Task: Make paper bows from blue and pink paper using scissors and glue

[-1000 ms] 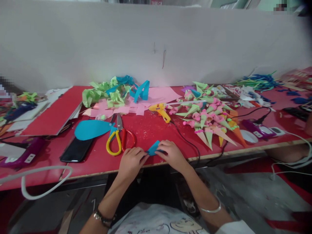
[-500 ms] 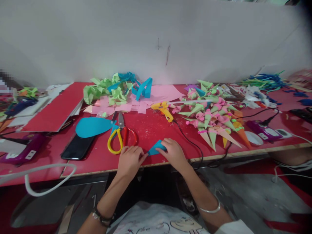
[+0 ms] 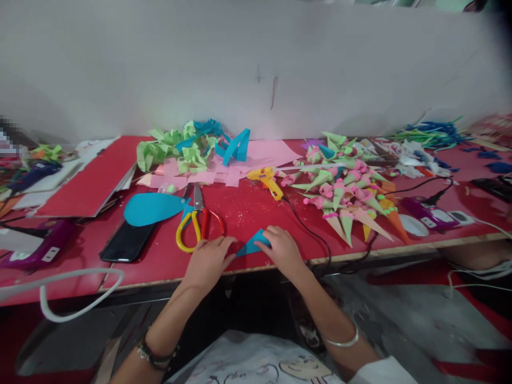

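Note:
A small blue paper cone [image 3: 250,246] lies slanted near the table's front edge, its narrow tip toward the left. My right hand [image 3: 283,250] grips its wide end, thumb on the near side and fingers over the far side. Close by the tip is my left hand [image 3: 210,262], its thumb and index finger apart; whether the thumb touches the tip is hard to tell. Just beyond that hand lie scissors [image 3: 198,198] with one yellow and one red handle. A teardrop-shaped blue paper piece [image 3: 151,208] rests partly over a black phone [image 3: 127,242].
A yellow glue gun [image 3: 268,180] trails its black cord toward the front edge. Finished paper cones [image 3: 352,189] heap at right, beside a purple device [image 3: 430,213]. Green paper scraps [image 3: 160,152] and pink strips [image 3: 204,177] lie at the back; a red board [image 3: 90,178] is left.
My left hand has drawn back to the left and its fingers have parted, baring more of the cone's tip. My right hand keeps its hold, shifted very slightly left.

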Demonstrator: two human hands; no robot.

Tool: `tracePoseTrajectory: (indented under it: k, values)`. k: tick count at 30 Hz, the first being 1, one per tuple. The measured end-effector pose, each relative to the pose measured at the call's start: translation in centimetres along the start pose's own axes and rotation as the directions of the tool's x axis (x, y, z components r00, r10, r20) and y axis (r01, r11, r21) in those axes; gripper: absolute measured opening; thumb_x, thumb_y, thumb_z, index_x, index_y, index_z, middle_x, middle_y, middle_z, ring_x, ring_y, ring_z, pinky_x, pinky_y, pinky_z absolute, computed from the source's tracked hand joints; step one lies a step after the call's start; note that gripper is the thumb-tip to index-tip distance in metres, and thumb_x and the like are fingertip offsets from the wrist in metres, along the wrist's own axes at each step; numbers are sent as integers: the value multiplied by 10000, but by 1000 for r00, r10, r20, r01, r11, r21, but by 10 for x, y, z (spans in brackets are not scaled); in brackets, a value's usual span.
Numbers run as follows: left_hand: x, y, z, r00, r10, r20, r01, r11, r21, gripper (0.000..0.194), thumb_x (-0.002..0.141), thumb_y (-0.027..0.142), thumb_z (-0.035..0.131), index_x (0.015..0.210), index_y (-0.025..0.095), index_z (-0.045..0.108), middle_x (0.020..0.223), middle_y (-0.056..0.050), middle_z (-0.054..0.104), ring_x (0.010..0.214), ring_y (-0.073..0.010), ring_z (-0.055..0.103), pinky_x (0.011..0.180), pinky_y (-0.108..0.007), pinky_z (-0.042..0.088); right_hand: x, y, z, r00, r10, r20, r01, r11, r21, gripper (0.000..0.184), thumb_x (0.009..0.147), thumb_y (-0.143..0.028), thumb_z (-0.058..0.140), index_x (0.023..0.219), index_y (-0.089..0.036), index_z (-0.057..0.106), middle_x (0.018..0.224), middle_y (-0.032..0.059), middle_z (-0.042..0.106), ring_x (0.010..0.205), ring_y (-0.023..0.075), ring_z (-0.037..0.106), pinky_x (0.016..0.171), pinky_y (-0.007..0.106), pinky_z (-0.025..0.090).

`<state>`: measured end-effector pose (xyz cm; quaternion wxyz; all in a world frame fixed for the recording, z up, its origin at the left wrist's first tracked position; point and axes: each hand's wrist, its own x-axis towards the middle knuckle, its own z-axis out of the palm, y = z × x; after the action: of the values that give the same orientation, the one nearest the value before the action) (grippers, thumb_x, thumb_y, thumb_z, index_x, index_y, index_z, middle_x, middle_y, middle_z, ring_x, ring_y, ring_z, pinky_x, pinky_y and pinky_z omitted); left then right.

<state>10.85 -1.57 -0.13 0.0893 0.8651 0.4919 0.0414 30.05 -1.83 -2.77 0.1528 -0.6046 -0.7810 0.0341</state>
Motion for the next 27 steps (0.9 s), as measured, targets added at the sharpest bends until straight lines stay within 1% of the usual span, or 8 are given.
tracePoseTrajectory:
  k: [3,5,7,10,12,17,23,27]
  values:
    - [4,-6,0,982,186,22,-187,979,78,322,833,177,431,1144,257,454,904,-21,576,810,-155,562,720,-291,384,1,-1,0,1000,9,2,-9,1000,4,227,815,-357,480,701,-172,545,749,28,550,711,152,488,610,251,305]
    - [8,-12,1,942,330,56,-335,930,152,381,836,145,411,1177,315,432,878,-11,555,767,-142,553,678,-269,389,1,-1,0,1000,17,-1,-17,1000,2,219,819,-346,477,703,-173,545,743,27,550,707,151,494,607,249,307]
    - [13,-19,2,891,447,77,-453,866,213,413,829,126,415,1182,340,432,904,-17,542,783,-143,545,672,-260,391,2,-2,-1,1000,26,-7,-26,1000,-4,217,819,-345,475,709,-173,548,741,27,555,705,153,503,601,249,309]
    - [16,-26,2,834,544,90,-546,794,267,419,819,122,430,1186,325,437,1016,-34,536,870,-158,531,734,-277,387,3,-3,-2,999,38,-7,-38,999,-14,219,814,-360,478,722,-175,554,735,28,565,699,159,514,593,253,308]
    - [13,-28,1,824,558,97,-560,779,282,435,817,115,427,1205,312,418,1095,-36,528,897,-157,527,775,-288,374,3,-3,-2,999,39,-5,-39,999,-20,219,818,-358,473,725,-177,553,731,29,568,697,161,516,591,257,307]
    - [-2,-31,-2,839,530,120,-542,797,266,445,822,110,408,1237,269,389,1212,-33,500,970,-159,504,831,-295,338,3,-3,1,999,31,-18,-32,999,-31,229,843,-336,428,741,-174,554,746,40,570,710,165,512,601,262,307]
    - [-17,-39,2,872,479,96,-487,834,260,426,831,128,402,1239,250,400,1232,-31,500,1023,-164,473,857,-291,310,1,-4,2,999,36,-16,-36,999,-28,219,838,-339,438,769,-170,558,767,47,579,726,171,513,615,263,315]
    - [-19,-39,1,879,469,89,-474,839,268,418,831,139,410,1236,243,410,1230,-35,504,1019,-171,469,846,-298,319,0,-5,2,997,57,-48,-57,998,0,193,832,-317,447,760,-169,549,766,44,576,734,175,507,623,265,324]
